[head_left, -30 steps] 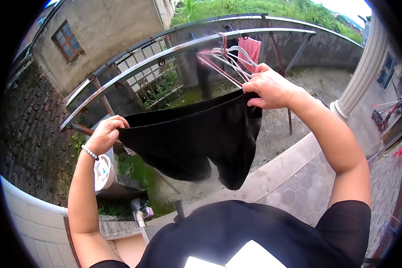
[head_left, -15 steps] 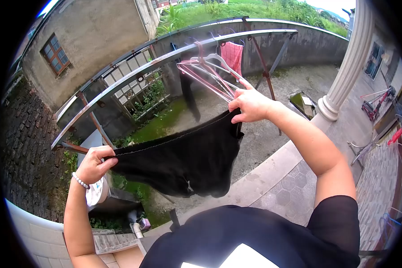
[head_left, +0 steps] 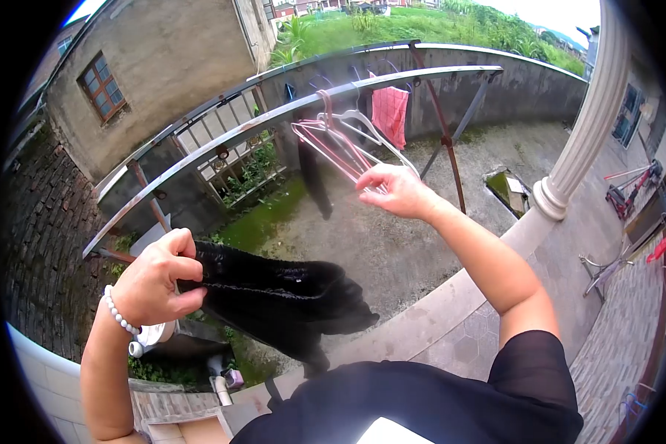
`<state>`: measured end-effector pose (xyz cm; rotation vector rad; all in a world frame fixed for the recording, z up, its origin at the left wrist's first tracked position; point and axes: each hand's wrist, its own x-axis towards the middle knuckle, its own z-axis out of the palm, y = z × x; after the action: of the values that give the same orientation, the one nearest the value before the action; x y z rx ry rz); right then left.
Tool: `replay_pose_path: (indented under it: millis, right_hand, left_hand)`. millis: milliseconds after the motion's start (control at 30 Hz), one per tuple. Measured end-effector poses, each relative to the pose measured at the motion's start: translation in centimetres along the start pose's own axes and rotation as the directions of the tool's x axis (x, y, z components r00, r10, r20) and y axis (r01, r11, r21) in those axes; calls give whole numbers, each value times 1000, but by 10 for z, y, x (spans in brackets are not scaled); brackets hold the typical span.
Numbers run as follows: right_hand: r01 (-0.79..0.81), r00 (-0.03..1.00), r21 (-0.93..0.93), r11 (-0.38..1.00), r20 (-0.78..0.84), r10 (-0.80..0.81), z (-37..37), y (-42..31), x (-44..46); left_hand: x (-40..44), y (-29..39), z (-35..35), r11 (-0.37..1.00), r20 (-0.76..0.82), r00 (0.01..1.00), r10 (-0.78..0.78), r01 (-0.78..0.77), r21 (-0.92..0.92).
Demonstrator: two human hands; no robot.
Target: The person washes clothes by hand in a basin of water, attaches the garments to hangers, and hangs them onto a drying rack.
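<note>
My left hand [head_left: 159, 277], with a white bead bracelet at its wrist, grips a black garment [head_left: 274, 288] by its edge. The cloth sags to the right from that hand, its far end loose and bunched. My right hand [head_left: 399, 191] has its fingers curled at the lower end of a pink clothes hanger [head_left: 333, 152]; the exact contact is partly hidden by the fingers. Beside it a white hanger [head_left: 374, 133] hangs from the same metal rail [head_left: 274, 111].
A red cloth [head_left: 390, 115] and a dark hanging item [head_left: 314, 177] are on the rack. Rusty legs [head_left: 451, 159] brace the rail. To the right stands a fluted column [head_left: 581, 140], and a low ledge [head_left: 451, 277] crosses below. A white container [head_left: 155, 337] is at lower left.
My right hand has let go of the black garment's corner and is now at the hangers. That end of the cloth has dropped and folded, while my left hand keeps its hold.
</note>
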<state>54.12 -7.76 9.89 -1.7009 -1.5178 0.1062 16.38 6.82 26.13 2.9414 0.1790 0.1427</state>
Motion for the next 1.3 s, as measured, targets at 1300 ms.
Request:
replay_pose_path:
  millis: [1300]
  right_hand:
    - [-296,909,279,914,-211,359,-186,-51,-243]
  left_hand:
    - [36,16,14,996,280,959,41,-63,70]
